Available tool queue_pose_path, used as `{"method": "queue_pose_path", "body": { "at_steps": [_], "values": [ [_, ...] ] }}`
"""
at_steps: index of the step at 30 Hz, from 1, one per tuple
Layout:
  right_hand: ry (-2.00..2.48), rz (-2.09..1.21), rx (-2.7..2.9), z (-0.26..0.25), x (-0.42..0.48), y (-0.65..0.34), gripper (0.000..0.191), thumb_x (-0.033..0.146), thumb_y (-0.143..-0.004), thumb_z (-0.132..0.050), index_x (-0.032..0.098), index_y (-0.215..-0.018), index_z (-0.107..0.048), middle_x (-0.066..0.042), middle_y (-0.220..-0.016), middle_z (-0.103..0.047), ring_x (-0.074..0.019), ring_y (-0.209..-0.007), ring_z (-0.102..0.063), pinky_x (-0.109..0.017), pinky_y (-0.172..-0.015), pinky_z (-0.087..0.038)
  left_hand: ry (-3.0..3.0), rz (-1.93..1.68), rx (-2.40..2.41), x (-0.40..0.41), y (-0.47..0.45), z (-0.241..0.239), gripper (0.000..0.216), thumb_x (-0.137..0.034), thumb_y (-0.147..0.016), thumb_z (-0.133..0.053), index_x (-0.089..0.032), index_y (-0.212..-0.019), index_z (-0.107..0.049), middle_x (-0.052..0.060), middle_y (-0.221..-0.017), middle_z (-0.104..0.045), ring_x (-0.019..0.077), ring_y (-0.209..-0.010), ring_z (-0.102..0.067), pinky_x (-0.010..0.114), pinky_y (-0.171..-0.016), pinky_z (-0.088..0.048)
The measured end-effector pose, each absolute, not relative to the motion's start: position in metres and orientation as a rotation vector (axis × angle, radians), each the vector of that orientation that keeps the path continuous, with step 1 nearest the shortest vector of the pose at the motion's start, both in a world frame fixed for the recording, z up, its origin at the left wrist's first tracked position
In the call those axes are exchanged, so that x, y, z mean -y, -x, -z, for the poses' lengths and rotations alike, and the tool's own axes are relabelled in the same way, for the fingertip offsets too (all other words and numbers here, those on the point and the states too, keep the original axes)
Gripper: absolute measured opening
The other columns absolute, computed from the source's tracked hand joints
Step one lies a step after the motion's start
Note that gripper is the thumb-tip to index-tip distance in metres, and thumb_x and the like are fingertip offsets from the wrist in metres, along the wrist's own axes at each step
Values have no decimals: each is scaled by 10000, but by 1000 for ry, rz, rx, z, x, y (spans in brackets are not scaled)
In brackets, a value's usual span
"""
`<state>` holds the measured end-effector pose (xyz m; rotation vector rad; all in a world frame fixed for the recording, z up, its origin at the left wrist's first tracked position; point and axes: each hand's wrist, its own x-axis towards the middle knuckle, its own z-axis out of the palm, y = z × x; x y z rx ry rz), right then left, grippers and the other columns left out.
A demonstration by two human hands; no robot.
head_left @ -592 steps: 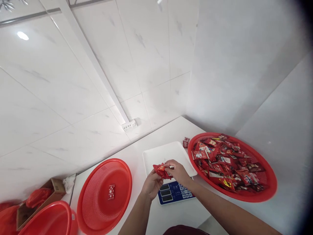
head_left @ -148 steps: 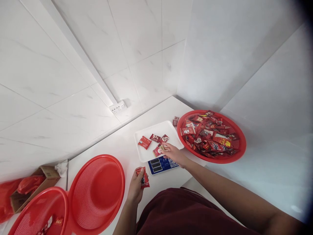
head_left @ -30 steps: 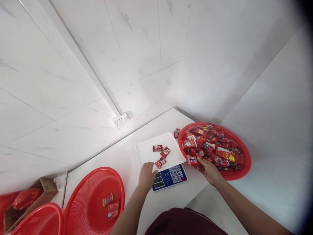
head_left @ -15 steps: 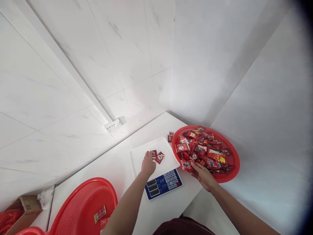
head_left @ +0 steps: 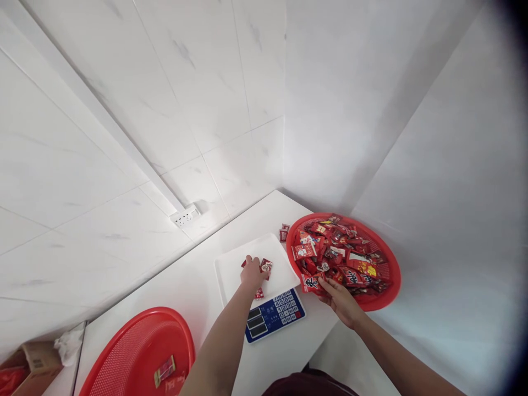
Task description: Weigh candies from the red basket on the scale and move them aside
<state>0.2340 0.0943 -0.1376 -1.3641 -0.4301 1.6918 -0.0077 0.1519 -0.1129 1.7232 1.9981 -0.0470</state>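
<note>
My left hand [head_left: 250,273] rests on the white pan of the scale [head_left: 231,267], fingers curled over small red candy packets [head_left: 266,266] lying there. My right hand [head_left: 339,299] is at the near rim of the red basket [head_left: 390,286] full of red wrapped candies, its fingers pinching a red packet with a black character [head_left: 310,282] at the rim. The scale's blue keypad and display [head_left: 274,314] face me.
A second red basket [head_left: 136,352] at lower left holds a few packets [head_left: 164,370]. A cardboard box [head_left: 28,366] sits at the far left. Loose packets [head_left: 284,232] lie behind the scale. A wall socket [head_left: 185,215] is on the tiled wall. The white counter ends near my body.
My left hand has reached forward onto the scale pan and closed over the packets there. My right hand has stayed at the basket rim holding the packet. The view has shifted left.
</note>
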Motion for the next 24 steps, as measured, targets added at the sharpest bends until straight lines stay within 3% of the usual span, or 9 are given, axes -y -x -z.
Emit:
{"method": "queue_pose_path", "body": {
  "at_steps": [15, 24],
  "values": [
    [1356, -1706, 411, 137, -94, -235, 181, 262, -621, -777, 221, -728, -637, 27, -694, -656, -105, -617, -606, -198, -534, -516, -1776, 85, -1953, -129, 41, 89, 313, -329, -866, -523, -169, -1134, -536, 74, -1094, -588, 177, -896, -598, 376, -758, -512],
    [1366, -1724, 395, 138, -93, -234, 198, 262, -606, -791, 226, -737, -647, 40, -704, -666, -85, -618, -610, -168, -527, -524, -1972, 288, -1780, -99, 30, 96, 318, -321, -866, -522, -201, -1160, -533, 84, -1193, -548, 202, -1002, -566, 416, -838, -484]
  ]
}}
